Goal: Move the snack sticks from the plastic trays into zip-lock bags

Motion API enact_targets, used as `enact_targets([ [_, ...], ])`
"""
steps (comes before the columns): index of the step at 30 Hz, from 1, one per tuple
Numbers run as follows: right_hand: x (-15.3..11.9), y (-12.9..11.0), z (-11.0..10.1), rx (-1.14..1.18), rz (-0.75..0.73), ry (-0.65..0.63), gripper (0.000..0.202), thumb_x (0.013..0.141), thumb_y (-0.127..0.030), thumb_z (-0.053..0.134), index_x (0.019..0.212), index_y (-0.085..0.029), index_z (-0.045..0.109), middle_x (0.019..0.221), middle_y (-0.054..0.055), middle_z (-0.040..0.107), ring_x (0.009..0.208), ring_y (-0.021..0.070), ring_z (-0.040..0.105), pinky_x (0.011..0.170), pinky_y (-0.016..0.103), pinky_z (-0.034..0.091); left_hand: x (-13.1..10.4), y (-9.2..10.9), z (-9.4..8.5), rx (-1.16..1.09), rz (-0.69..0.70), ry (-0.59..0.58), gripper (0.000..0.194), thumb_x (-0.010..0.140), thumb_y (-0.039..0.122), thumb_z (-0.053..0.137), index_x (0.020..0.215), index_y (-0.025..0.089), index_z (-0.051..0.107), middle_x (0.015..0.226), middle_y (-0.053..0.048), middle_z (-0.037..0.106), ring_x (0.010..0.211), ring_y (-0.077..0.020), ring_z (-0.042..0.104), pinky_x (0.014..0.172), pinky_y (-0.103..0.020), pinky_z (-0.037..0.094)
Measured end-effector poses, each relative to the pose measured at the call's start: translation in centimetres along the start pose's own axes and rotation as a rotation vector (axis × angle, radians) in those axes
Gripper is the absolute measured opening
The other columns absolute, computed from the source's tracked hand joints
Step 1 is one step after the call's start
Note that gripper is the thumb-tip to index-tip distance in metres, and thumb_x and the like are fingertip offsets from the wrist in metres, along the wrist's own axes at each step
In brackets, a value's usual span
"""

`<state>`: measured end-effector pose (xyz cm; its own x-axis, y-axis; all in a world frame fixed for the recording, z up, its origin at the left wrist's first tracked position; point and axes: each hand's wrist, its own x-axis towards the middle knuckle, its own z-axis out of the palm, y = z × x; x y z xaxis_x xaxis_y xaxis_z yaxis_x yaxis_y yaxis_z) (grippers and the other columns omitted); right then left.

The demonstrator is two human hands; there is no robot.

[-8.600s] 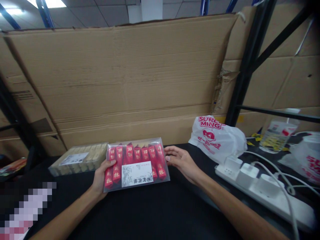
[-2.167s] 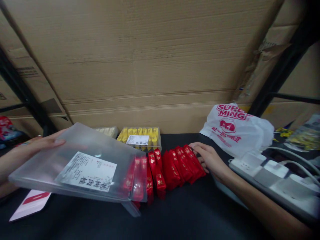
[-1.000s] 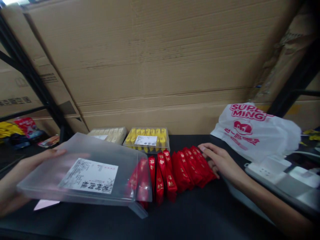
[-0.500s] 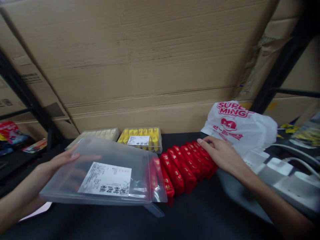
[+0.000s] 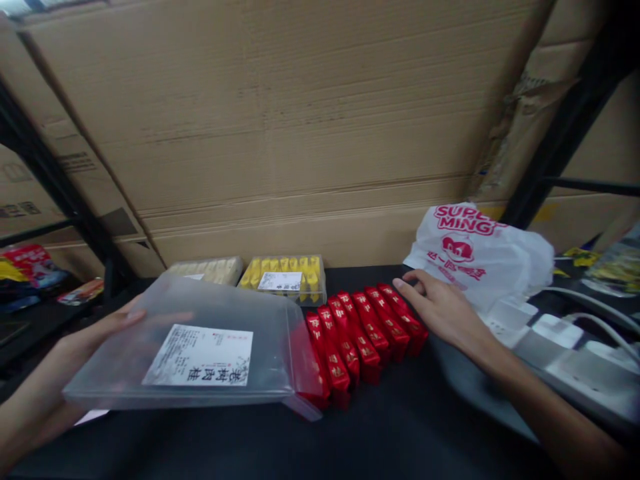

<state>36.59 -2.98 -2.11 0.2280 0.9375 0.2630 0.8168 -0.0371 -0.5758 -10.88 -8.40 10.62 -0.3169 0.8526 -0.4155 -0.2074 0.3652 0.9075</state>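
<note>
My left hand (image 5: 107,337) is closed on a clear plastic box (image 5: 270,347), which is tilted on its side with a printed white label (image 5: 200,357) facing me. Through its wall the box looks mostly hollow. At its right end, a row of shiny red sachets (image 5: 345,343) with gold characters leans on the black table; the leftmost one lies partly behind the box's edge. Beside the row's far right end is my right hand (image 5: 435,303), thumb and fingers a little apart, with nothing visible in it. Whether its fingertips touch the last sachet, I cannot tell.
Behind stand a box of yellow sachets (image 5: 285,267) and a box of cream sachets (image 5: 215,270), against a cardboard wall (image 5: 300,133). To the right are a white plastic bag (image 5: 480,253) and a power strip (image 5: 565,360) with plugs and cables.
The clear box has shifted slightly left with my left hand, and its end no longer covers as many red sachets. The row stands more spread out. My right hand has barely moved.
</note>
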Motion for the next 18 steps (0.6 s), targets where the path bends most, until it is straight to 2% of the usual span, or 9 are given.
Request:
enact_targets([
  [1, 0.0, 0.0, 0.0, 0.024, -0.001, -0.019, 0.046, 0.099, -0.061, 0.045, 0.113, -0.022, 0.064, 0.083, 0.006, 0.074, 0.079, 0.0263, 0.071, 0.072, 0.035, 0.046, -0.2, -0.3, 0.5, 0.014, -0.03, -0.012, 0.061, 0.077, 0.03, 0.068, 0.134, 0.01, 0.066, 0.103, -0.018, 0.081, 0.085, -0.0422, 0.078, 0.059, -0.051, 0.065],
  [3, 0.0, -0.1, 0.0, 0.075, -0.006, -0.047, 0.047, 0.099, -0.062, 0.045, 0.111, -0.021, 0.064, 0.085, 0.007, 0.075, 0.079, 0.0258, 0.071, 0.071, 0.035, 0.046, -0.6, -1.3, 1.5, 0.025, 0.008, -0.047, 0.064, 0.075, 0.034, 0.072, 0.134, 0.009, 0.065, 0.106, -0.02, 0.08, 0.085, -0.0419, 0.078, 0.058, -0.048, 0.065],
  [6, 0.2, -0.1, 0.0, 0.118, -0.015, -0.071, 0.048, 0.099, -0.062, 0.042, 0.108, -0.022, 0.065, 0.083, 0.007, 0.074, 0.078, 0.0257, 0.07, 0.07, 0.035, 0.046, -0.6, -3.0, 2.7, 0.022, 0.094, -0.14, 0.082, 0.066, 0.032, 0.084, 0.141, 0.013, 0.059, 0.114, -0.019, 0.078, 0.084, -0.0401, 0.078, 0.062, -0.047, 0.066],
  [10, 0.2, -0.2, -0.4, 0.05, -0.001, -0.068, 0.046, 0.1, -0.061, 0.04, 0.105, -0.022, 0.065, 0.082, 0.008, 0.075, 0.082, 0.0281, 0.071, 0.073, 0.036, 0.045, 0.1, -4.8, 3.7, -0.026, 0.117, -0.233, 0.102, 0.06, 0.034, 0.092, 0.152, 0.019, 0.049, 0.121, -0.019, 0.076, 0.084, -0.0387, 0.078, 0.061, -0.043, 0.065],
  [15, -0.2, -0.4, -0.6, 0.03, 0.036, -0.051, 0.047, 0.1, -0.06, 0.042, 0.107, -0.021, 0.067, 0.082, 0.009, 0.075, 0.082, 0.0281, 0.071, 0.072, 0.035, 0.046, 0.8, -5.0, 4.0, -0.058, 0.105, -0.226, 0.11, 0.056, 0.03, 0.094, 0.155, 0.027, 0.047, 0.121, -0.017, 0.076, 0.084, -0.0411, 0.078, 0.057, -0.045, 0.065],
  [18, -0.1, 0.1, -0.2, -0.001, 0.018, -0.021, 0.049, 0.1, -0.061, 0.042, 0.107, -0.021, 0.069, 0.083, 0.01, 0.075, 0.081, 0.0284, 0.07, 0.073, 0.036, 0.046, 1.7, -5.0, 2.8, -0.089, 0.092, -0.207, 0.107, 0.055, 0.025, 0.092, 0.154, 0.026, 0.05, 0.121, -0.016, 0.077, 0.089, -0.046, 0.077, 0.06, -0.052, 0.065],
])
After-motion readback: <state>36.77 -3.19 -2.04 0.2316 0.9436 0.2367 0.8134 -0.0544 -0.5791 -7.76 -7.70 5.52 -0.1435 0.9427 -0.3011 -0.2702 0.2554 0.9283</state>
